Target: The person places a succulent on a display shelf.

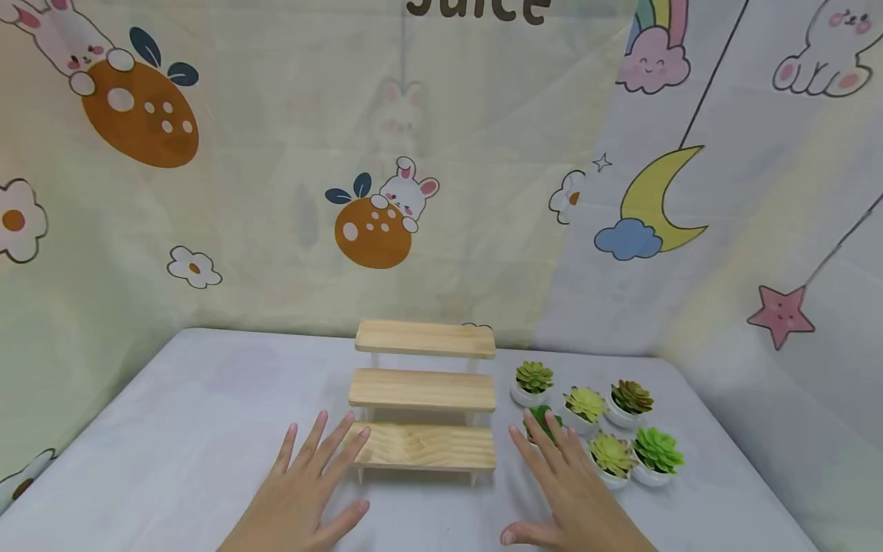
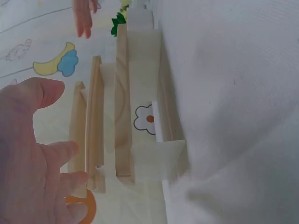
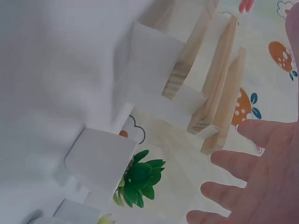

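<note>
Succulents [image 1: 585, 405] — six — beside three shelves [image 1: 422, 389]

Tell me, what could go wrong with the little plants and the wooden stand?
The spread right hand is near the dark green plant and might knock it over. The potted plants stand close together, so bumping one could push another. The left hand is near the wooden stand and could nudge it.

A pale wall [image 1: 276, 115] rises behind the white bench [image 1: 172, 429]. Above the far right corner shows a printed moon [image 1: 640, 193].
</note>
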Motion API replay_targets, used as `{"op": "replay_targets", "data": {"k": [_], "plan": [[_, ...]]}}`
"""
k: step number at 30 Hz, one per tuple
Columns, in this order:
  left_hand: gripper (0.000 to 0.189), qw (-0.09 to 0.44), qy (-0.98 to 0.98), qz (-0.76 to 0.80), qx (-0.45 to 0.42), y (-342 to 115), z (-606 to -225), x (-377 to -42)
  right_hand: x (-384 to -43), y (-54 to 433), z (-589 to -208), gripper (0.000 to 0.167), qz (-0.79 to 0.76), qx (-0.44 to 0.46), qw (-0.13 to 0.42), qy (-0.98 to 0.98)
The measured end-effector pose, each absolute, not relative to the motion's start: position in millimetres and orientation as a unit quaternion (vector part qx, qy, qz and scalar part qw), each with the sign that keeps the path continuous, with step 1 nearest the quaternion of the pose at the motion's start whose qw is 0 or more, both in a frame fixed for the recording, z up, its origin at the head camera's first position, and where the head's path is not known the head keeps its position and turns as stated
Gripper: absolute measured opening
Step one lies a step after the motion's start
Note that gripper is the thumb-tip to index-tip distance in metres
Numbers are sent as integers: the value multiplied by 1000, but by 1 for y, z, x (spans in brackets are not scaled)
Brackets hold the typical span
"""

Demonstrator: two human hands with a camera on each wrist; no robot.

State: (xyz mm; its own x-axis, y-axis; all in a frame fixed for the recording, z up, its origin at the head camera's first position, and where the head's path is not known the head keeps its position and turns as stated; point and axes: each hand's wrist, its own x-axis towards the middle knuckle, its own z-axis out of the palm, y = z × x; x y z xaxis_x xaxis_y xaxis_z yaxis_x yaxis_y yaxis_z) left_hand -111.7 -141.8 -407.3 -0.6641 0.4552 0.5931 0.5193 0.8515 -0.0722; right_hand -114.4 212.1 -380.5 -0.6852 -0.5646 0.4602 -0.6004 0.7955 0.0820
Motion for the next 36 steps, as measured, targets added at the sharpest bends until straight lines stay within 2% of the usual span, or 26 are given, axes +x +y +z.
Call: {"op": "replay_targets", "data": {"k": [6,14,23,29,31,36], "plan": [[67,296,-917,-88,-251,-140,-402,-109,-108,211,-375,103,48,301,205,-930],[65,160,-926,-295,-174,-141,-398,-112,-109,216,-360,100,89,263,189,-942],[66,93,-864,-466,-167,-151,-412,-128,-114,237,-350,89,133,223,184,-948],[66,28,-812,-561,-160,-156,-416,-134,-117,253,-347,83,165,209,180,-947],[65,17,-802,-575,-158,-158,-419,-135,-118,258,-346,82,169,197,169,-951],[61,5,-779,-602,-176,-161,-427,-141,-123,272,-343,83,185,133,103,-968]]}}
